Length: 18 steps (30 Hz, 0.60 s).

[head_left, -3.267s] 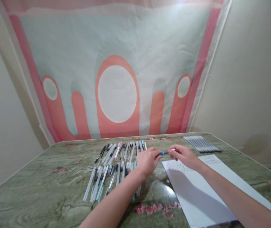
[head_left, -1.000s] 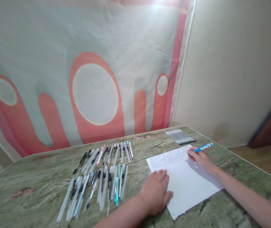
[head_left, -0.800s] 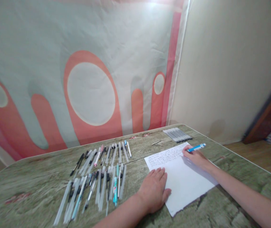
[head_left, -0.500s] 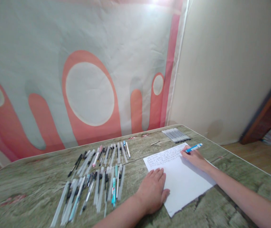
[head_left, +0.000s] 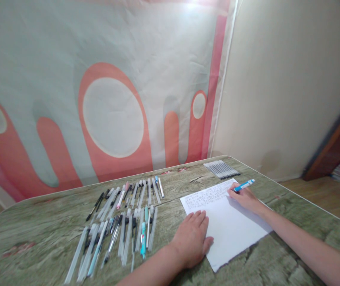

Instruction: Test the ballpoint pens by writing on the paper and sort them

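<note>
A white sheet of paper (head_left: pixel 232 230) lies on the table, with several lines of dark handwriting across its upper part. My right hand (head_left: pixel 245 197) rests on the sheet's upper right and grips a blue and white pen (head_left: pixel 244 185). The pen slants up to the right; its tip is hidden behind my fingers, at the end of the written lines. Flat on the left edge of the paper and the tabletop lies my left hand (head_left: pixel 192 238), fingers stretched out, holding nothing.
Left of the paper are two rows of pens, the far row (head_left: pixel 125 194) and the near row (head_left: pixel 119 242). A neat set of clear pens (head_left: pixel 221 169) lies beyond the sheet. The wood-patterned table (head_left: pixel 50 222) stands against a printed wall hanging (head_left: pixel 113 115).
Hardly anything differs. The view has shifted very slightly, and my right hand stays at the same part of the sheet with the pen. My left hand keeps its place.
</note>
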Each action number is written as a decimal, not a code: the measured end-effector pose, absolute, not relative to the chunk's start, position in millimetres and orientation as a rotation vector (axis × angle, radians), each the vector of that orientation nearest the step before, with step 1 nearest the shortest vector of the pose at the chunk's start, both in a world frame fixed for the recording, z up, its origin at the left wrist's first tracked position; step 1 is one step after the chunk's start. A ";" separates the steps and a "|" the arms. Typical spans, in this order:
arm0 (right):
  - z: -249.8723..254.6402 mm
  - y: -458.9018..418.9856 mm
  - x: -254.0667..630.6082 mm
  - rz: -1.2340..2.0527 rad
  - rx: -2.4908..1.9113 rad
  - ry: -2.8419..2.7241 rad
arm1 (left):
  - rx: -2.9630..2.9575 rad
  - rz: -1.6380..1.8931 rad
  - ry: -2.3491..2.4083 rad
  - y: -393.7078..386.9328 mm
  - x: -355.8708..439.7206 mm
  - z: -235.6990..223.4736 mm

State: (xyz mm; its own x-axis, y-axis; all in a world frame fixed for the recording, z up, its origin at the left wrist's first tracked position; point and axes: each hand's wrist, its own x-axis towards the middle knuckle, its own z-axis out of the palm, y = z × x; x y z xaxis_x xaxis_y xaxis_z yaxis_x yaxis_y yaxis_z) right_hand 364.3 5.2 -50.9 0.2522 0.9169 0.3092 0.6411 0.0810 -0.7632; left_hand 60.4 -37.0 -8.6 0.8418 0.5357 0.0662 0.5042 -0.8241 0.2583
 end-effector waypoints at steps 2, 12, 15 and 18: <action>-49.6 5.1 363.2 0.387 -1.654 -1.440 | 2.791 0.196 0.797 -37.2 60.2 -8.0; -53.1 6.6 367.3 0.309 -1.663 -1.505 | 2.791 0.210 0.790 -36.0 60.5 -10.4; -55.0 7.5 368.3 0.307 -1.661 -1.509 | 2.793 0.197 0.801 -36.5 60.7 -9.5; -54.9 7.4 368.3 0.306 -1.648 -1.514 | 2.786 0.201 0.805 -37.3 60.5 -8.3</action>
State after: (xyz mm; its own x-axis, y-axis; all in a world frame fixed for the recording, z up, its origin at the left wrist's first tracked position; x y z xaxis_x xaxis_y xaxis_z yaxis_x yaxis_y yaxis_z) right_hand 368.3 7.4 -54.9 0.2357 0.9043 0.3558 0.6948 0.0992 -0.7124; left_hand 60.5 -37.3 -8.3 0.8392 0.5397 0.0665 0.5075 -0.8213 0.2606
